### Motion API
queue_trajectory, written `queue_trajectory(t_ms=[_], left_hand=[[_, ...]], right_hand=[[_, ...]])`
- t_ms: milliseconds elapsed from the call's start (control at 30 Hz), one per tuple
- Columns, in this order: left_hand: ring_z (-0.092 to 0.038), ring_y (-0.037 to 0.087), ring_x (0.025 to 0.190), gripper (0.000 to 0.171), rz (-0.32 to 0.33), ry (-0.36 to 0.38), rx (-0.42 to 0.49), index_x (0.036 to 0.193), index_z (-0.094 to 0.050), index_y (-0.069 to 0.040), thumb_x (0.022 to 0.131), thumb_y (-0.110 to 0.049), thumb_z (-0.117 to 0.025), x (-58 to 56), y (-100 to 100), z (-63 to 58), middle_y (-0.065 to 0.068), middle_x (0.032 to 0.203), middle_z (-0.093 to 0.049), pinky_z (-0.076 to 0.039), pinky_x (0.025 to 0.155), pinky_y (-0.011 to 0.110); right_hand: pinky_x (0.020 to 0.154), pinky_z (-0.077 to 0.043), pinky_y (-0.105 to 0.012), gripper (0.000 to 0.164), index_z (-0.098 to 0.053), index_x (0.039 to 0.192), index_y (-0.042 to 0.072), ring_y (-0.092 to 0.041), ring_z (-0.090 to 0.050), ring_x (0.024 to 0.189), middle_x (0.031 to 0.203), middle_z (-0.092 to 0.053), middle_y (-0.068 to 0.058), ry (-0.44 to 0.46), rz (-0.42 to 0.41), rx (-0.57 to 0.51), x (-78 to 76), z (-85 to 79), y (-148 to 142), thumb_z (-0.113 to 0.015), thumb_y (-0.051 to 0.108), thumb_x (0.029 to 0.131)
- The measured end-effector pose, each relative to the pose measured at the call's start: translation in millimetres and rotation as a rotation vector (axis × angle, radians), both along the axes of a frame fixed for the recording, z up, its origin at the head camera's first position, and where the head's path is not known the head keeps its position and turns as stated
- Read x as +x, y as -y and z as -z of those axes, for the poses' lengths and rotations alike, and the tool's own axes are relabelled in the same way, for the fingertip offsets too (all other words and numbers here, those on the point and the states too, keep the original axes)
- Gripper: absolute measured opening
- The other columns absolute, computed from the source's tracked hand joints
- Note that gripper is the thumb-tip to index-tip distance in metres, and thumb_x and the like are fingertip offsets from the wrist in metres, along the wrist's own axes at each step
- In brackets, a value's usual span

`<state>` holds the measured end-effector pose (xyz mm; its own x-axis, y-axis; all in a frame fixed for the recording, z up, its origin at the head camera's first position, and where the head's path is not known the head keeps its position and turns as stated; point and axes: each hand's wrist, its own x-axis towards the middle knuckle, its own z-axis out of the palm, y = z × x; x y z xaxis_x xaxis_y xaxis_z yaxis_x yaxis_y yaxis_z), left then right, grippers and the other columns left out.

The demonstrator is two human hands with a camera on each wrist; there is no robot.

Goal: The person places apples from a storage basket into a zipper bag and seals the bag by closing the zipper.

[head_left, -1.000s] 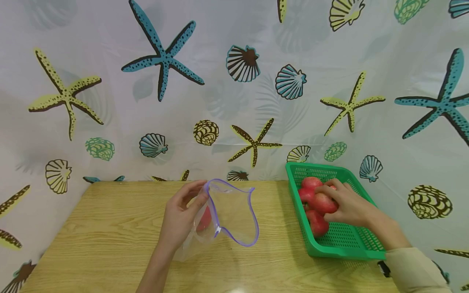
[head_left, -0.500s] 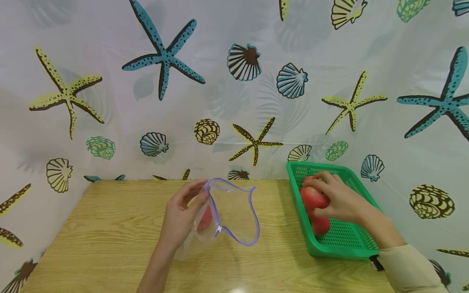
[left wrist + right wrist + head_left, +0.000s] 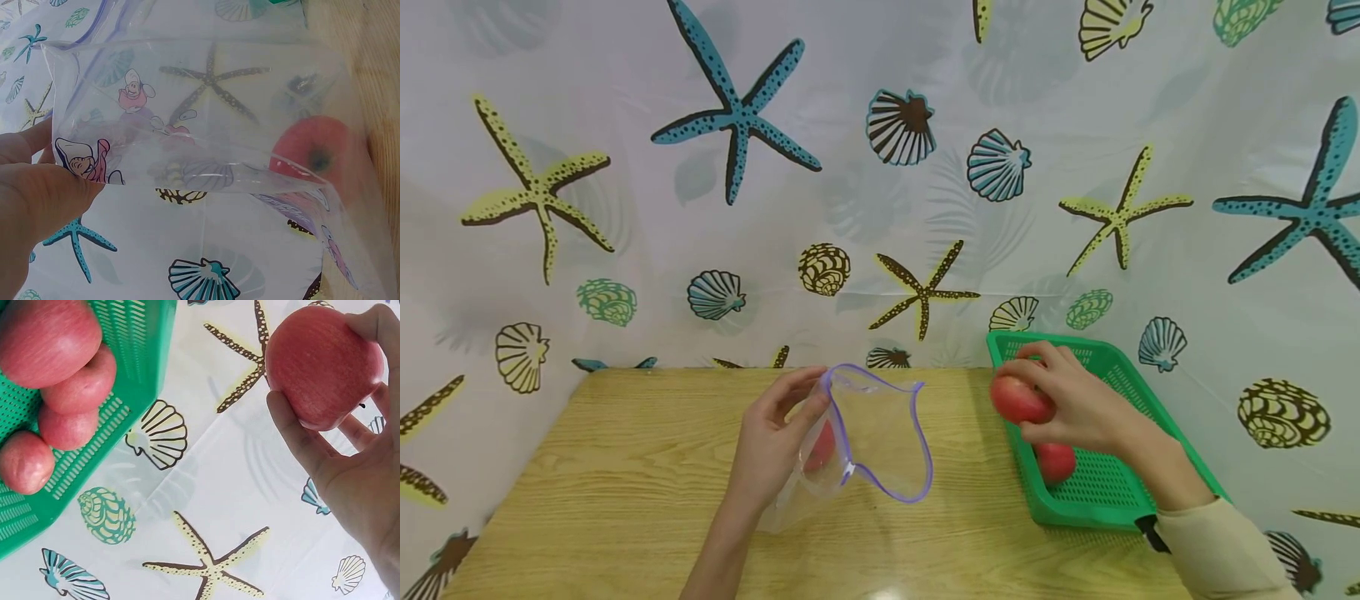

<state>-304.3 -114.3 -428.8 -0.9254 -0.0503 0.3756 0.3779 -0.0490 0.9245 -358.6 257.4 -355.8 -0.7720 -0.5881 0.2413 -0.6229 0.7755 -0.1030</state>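
My left hand (image 3: 775, 442) pinches the rim of a clear zip bag (image 3: 797, 504) between thumb and fingers. The bag's purple-edged mouth gapes toward the right. Through the plastic in the left wrist view, a red apple (image 3: 306, 147) shows inside the bag. My right hand (image 3: 1067, 400) grips another red apple (image 3: 1018, 400), held over the left rim of a green basket (image 3: 1041, 508). In the right wrist view, fingers and thumb wrap this apple (image 3: 322, 365), its stem toward the palm. Several more apples (image 3: 78, 384) lie in the basket.
Both the bag and the basket are on a wooden table (image 3: 647, 467). Behind it hangs a white sheet (image 3: 850, 200) printed with starfish and shells. A black strap-like piece (image 3: 1152, 533) shows at the right cuff.
My right hand has lifted an apple from among the others and moved it left to the basket's rim. The left hand and bag have stayed nearly still.
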Motion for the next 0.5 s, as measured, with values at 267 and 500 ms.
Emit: queue_trajectory(t_ms=[267,500], left_hand=[[-0.062,0.013,0.116,0.031,0.004,0.002,0.002,0.126,-0.065,-0.016,0.095,-0.017,-0.068,0.5,0.4,-0.7,0.003,0.117,-0.067,-0.053,0.095,0.022],[-0.061,0.012,0.118,0.031,0.004,0.013,-0.005,0.125,-0.065,-0.017,0.095,-0.019,-0.068,1.8,1.1,-2.7,0.001,0.118,-0.067,-0.053,0.095,0.022]], right_hand=[[0.073,-0.051,-0.037,0.064,-0.057,0.131,0.03,-0.026,-0.043,0.117,0.134,-0.047,-0.006,-0.048,-0.062,-0.01,2.8,-2.6,17.7,-0.078,0.023,0.07],[0.076,-0.053,-0.037,0.062,-0.057,0.13,0.031,-0.025,-0.042,0.118,0.134,-0.046,-0.004,-0.061,-0.114,-0.042,5.9,-8.3,32.8,-0.078,0.023,0.072]])
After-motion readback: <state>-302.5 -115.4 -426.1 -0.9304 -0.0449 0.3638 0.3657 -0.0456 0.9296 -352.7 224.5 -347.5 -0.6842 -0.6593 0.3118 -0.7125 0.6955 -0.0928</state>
